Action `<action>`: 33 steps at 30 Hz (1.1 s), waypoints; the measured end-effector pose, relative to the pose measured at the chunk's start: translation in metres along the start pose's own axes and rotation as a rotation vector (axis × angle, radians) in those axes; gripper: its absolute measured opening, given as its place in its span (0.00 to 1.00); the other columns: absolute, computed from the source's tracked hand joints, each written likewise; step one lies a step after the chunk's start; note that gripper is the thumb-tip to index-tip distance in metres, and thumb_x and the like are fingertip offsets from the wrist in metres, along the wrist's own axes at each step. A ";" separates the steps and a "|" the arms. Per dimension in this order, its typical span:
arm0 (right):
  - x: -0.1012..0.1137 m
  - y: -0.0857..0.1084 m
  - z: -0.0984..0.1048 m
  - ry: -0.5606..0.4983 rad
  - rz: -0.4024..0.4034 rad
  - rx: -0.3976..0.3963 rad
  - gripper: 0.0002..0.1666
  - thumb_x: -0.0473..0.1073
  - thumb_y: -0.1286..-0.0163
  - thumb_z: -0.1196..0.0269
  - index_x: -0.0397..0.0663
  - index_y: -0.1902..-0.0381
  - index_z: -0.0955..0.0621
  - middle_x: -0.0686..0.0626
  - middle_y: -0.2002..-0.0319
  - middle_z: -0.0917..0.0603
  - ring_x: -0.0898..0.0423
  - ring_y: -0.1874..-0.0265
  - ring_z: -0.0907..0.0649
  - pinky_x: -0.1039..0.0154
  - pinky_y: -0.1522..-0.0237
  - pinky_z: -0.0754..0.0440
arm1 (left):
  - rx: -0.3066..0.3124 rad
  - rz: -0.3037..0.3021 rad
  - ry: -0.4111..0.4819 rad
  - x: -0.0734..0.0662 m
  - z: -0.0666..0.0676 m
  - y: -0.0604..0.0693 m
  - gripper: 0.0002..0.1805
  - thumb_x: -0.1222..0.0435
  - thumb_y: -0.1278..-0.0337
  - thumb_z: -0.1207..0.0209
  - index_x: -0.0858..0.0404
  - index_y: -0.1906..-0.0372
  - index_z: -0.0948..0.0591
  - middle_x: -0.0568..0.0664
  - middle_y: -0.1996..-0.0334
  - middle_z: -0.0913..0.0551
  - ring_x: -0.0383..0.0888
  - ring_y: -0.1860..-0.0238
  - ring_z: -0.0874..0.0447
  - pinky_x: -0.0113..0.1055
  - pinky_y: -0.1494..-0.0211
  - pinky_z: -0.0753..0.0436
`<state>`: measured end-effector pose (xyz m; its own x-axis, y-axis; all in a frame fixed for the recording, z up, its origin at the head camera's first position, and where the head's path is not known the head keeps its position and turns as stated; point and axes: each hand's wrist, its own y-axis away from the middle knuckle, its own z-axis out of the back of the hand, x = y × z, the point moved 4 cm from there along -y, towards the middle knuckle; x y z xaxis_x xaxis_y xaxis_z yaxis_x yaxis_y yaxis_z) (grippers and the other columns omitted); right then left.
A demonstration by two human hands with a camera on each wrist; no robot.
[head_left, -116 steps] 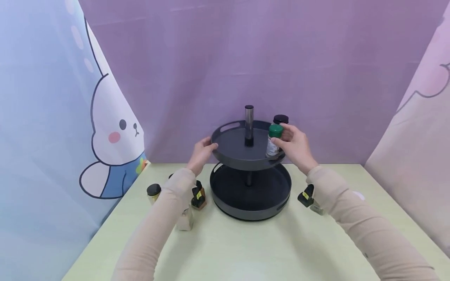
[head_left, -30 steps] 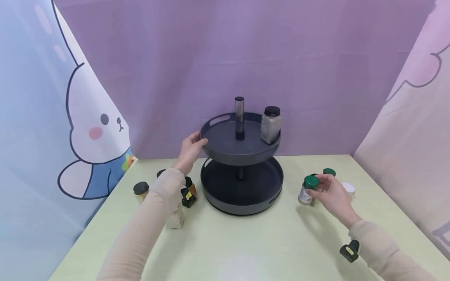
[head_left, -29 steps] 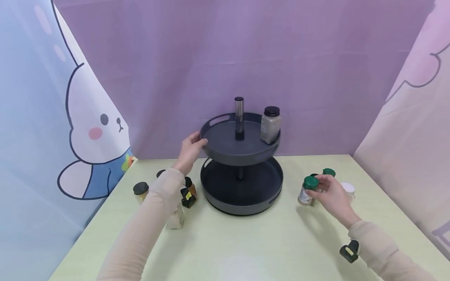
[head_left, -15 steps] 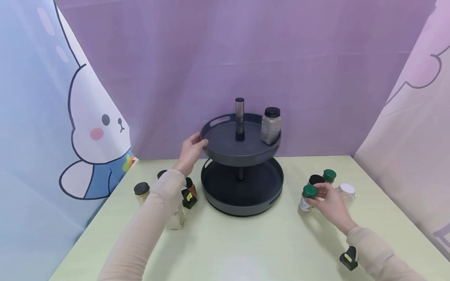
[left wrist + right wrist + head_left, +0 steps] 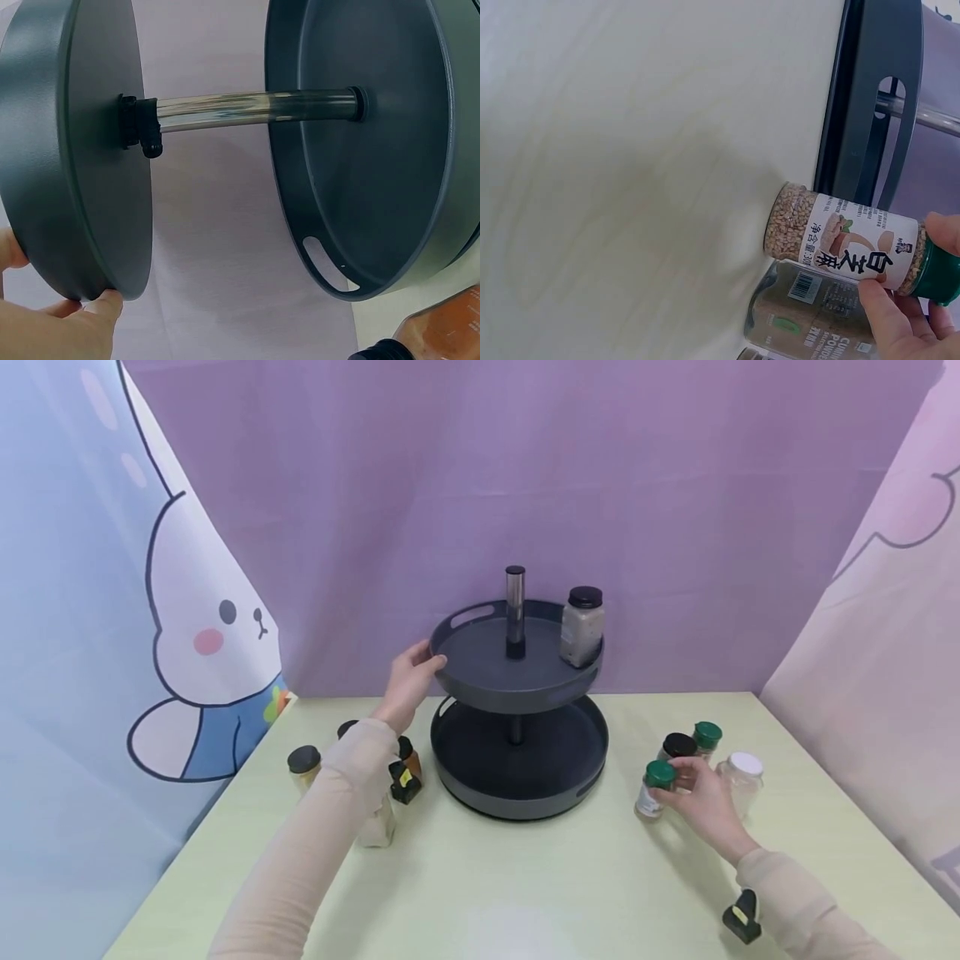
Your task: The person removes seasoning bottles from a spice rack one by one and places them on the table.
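Observation:
My left hand (image 5: 408, 687) grips the left rim of the upper tier (image 5: 487, 681) of a dark grey two-tier turntable (image 5: 390, 150). Its fingers and thumb pinch the tier's edge in the left wrist view. Low over the table's right side, my right hand (image 5: 707, 806) holds a green-capped sesame seed jar (image 5: 855, 240) near its cap. Whether the jar's base touches the table I cannot tell. Right beside it stands a cumin powder jar (image 5: 810, 311) with a black cap. Another black-capped jar (image 5: 581, 631) of pale powder stands on the upper tier's right side.
Behind my right hand are another green-capped jar (image 5: 707, 739) and a white-capped jar (image 5: 742, 781). On the left, a yellow jar (image 5: 304, 768), a pale powder jar (image 5: 377, 828) and an orange-brown jar (image 5: 442, 322) stand partly hidden by my left arm. A purple curtain (image 5: 525, 468) hangs behind.
My right hand has carried the sesame seed jar from the upper tier down to the table's right side, lately lowering it slightly toward the front. The left hand has kept its grip on the rim.

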<state>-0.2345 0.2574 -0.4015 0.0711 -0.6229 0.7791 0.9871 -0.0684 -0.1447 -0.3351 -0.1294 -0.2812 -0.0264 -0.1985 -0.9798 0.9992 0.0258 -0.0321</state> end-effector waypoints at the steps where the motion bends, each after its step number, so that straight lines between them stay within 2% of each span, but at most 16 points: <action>1: 0.000 0.000 0.000 -0.002 -0.001 0.000 0.32 0.36 0.46 0.34 0.28 0.48 0.35 0.27 0.50 0.26 0.34 0.51 0.23 0.55 0.56 0.18 | 0.002 0.001 -0.003 0.000 0.000 -0.001 0.31 0.59 0.37 0.50 0.59 0.30 0.43 0.51 0.32 0.38 0.45 0.32 0.41 0.42 0.30 0.41; 12: 0.001 0.002 -0.001 -0.002 -0.019 0.017 0.34 0.37 0.44 0.34 0.26 0.45 0.37 0.26 0.49 0.28 0.33 0.49 0.25 0.52 0.53 0.20 | 0.001 -0.004 -0.005 -0.001 0.000 0.000 0.32 0.59 0.37 0.50 0.60 0.30 0.44 0.52 0.32 0.39 0.45 0.32 0.41 0.42 0.30 0.40; 16: 0.002 0.002 0.000 0.000 -0.020 0.020 0.36 0.38 0.43 0.34 0.26 0.43 0.38 0.26 0.47 0.28 0.34 0.48 0.26 0.55 0.52 0.20 | -0.001 -0.003 0.000 0.000 0.000 0.000 0.32 0.59 0.37 0.49 0.60 0.30 0.44 0.52 0.32 0.38 0.45 0.32 0.41 0.41 0.30 0.40; 21: 0.008 0.001 0.004 -0.003 0.020 0.015 0.37 0.38 0.43 0.35 0.24 0.42 0.38 0.26 0.46 0.30 0.35 0.47 0.27 0.51 0.48 0.23 | 0.002 -0.001 0.010 0.000 0.000 -0.002 0.32 0.60 0.37 0.49 0.60 0.30 0.44 0.52 0.33 0.38 0.45 0.33 0.41 0.41 0.30 0.40; 24: 0.021 -0.002 0.013 0.051 0.063 -0.014 0.37 0.41 0.42 0.35 0.25 0.42 0.37 0.27 0.48 0.28 0.36 0.49 0.26 0.47 0.48 0.25 | 0.001 -0.006 0.012 -0.001 0.000 -0.002 0.32 0.60 0.37 0.49 0.60 0.30 0.43 0.52 0.33 0.37 0.45 0.33 0.40 0.41 0.30 0.40; 25: 0.027 -0.003 0.018 0.074 0.077 -0.031 0.37 0.43 0.41 0.36 0.26 0.42 0.37 0.29 0.49 0.27 0.37 0.50 0.25 0.52 0.49 0.23 | 0.000 -0.010 0.013 -0.002 0.000 -0.003 0.32 0.60 0.37 0.49 0.61 0.31 0.43 0.53 0.33 0.37 0.45 0.33 0.40 0.41 0.30 0.40; 28: 0.048 -0.008 0.030 0.107 0.097 -0.062 0.38 0.49 0.39 0.37 0.30 0.41 0.36 0.32 0.50 0.26 0.38 0.52 0.24 0.54 0.51 0.23 | 0.002 -0.014 0.011 -0.002 0.001 -0.003 0.31 0.60 0.37 0.49 0.61 0.31 0.43 0.53 0.33 0.37 0.46 0.33 0.40 0.41 0.31 0.40; 31: 0.072 -0.017 0.040 0.092 0.133 -0.078 0.39 0.53 0.38 0.39 0.32 0.40 0.36 0.33 0.49 0.27 0.39 0.50 0.25 0.53 0.49 0.23 | 0.008 -0.008 0.005 -0.001 0.001 -0.003 0.32 0.60 0.37 0.49 0.60 0.31 0.43 0.52 0.33 0.38 0.45 0.33 0.41 0.41 0.31 0.39; 32: 0.080 -0.021 0.043 0.082 0.143 -0.077 0.39 0.53 0.38 0.39 0.32 0.39 0.37 0.33 0.48 0.27 0.39 0.48 0.26 0.47 0.48 0.26 | 0.009 -0.006 0.002 -0.001 0.001 -0.002 0.32 0.59 0.37 0.49 0.60 0.31 0.43 0.52 0.33 0.38 0.45 0.33 0.41 0.41 0.31 0.39; 33: 0.089 -0.026 0.046 0.070 0.156 -0.078 0.39 0.53 0.38 0.39 0.32 0.39 0.37 0.32 0.47 0.28 0.38 0.48 0.27 0.46 0.47 0.27 | 0.012 -0.006 0.001 -0.001 0.001 -0.002 0.32 0.59 0.37 0.49 0.60 0.30 0.43 0.52 0.32 0.39 0.45 0.32 0.41 0.41 0.31 0.39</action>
<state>-0.2473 0.2397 -0.3004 0.2097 -0.6831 0.6996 0.9505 -0.0253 -0.3096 -0.3375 -0.1306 -0.2804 -0.0319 -0.1979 -0.9797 0.9993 0.0129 -0.0352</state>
